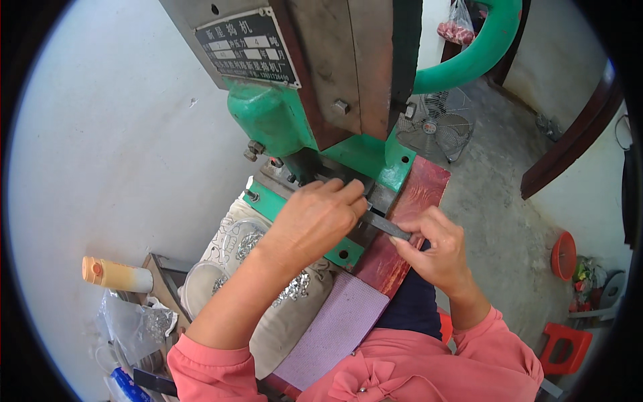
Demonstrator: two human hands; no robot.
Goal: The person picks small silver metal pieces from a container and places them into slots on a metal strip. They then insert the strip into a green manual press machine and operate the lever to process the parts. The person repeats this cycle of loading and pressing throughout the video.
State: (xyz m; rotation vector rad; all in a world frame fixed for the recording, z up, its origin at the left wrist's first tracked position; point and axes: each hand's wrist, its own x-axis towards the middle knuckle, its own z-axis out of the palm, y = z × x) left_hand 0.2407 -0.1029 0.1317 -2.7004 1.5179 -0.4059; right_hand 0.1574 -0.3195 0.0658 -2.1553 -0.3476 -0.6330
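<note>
A green bench press (pixel 268 114) with a grey steel upper body stands in front of me. My right hand (pixel 435 244) pinches the near end of a flat, dark grey bar (pixel 387 226) between thumb and fingers. The bar's far end reaches the steel die block (pixel 383 199) at the press base, beside my left fingertips. My left hand (pixel 318 218) is over the die area with its fingers curled down and closed. Whatever those fingertips hold is hidden behind the hand.
Clear tubs (pixel 236 236) and small shiny metal pieces (pixel 295 288) lie on a beige cloth at the left. A purple mat (pixel 335 321) covers part of the red board (pixel 429 184). A yellow-topped bottle (pixel 117 275) lies farther left. A fan (pixel 435 130) and red stool (pixel 564 348) stand on the floor.
</note>
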